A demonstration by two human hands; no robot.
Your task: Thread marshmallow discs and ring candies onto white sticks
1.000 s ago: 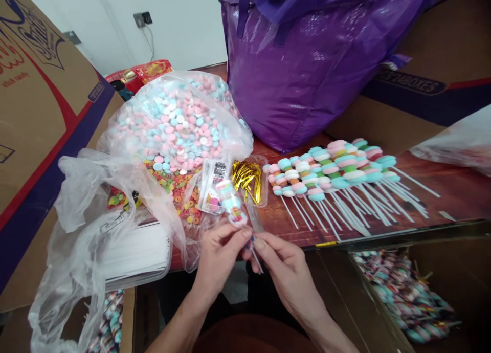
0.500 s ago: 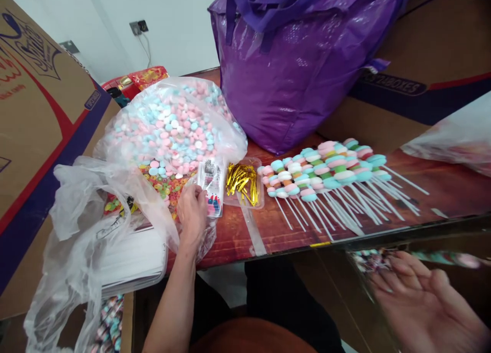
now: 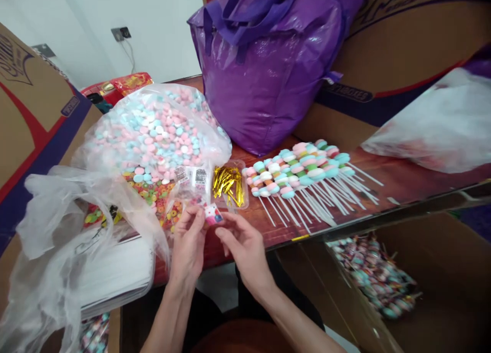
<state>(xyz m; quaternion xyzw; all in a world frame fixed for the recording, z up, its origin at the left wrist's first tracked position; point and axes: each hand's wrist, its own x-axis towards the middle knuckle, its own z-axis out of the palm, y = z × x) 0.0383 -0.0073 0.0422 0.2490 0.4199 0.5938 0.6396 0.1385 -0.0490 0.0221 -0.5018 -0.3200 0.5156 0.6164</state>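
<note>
Between my hands is a small clear plastic bag [image 3: 212, 214] with a coloured print at its end. My left hand [image 3: 188, 243] pinches one side of it. The fingertips of my right hand [image 3: 245, 243] are closed at its other edge. Behind them lies a stack of similar printed bags [image 3: 192, 176]. Beside the stack, gold twist ties [image 3: 229, 184] fill a clear tray [image 3: 245, 202]. To the right, several marshmallow skewers [image 3: 303, 169] lie in rows, their white sticks pointing toward me. On the left is a big bag of pink, blue and white marshmallows [image 3: 161, 128], with ring gummies [image 3: 153, 194] in front.
A purple bag [image 3: 264, 82] stands at the back between cardboard boxes [image 3: 34, 102]. White sticks [image 3: 115, 271] lie in a container at the left, partly under a crumpled plastic bag [image 3: 42, 199]. Below the table's right edge, an open box holds wrapped skewers [image 3: 376, 276]. A whitish bag [image 3: 437, 123] lies right.
My right hand has come up from over the box at lower right, where a wrapped skewer was beside it, to meet my left. A printed bag has been lifted off the stack. The view has shifted right.
</note>
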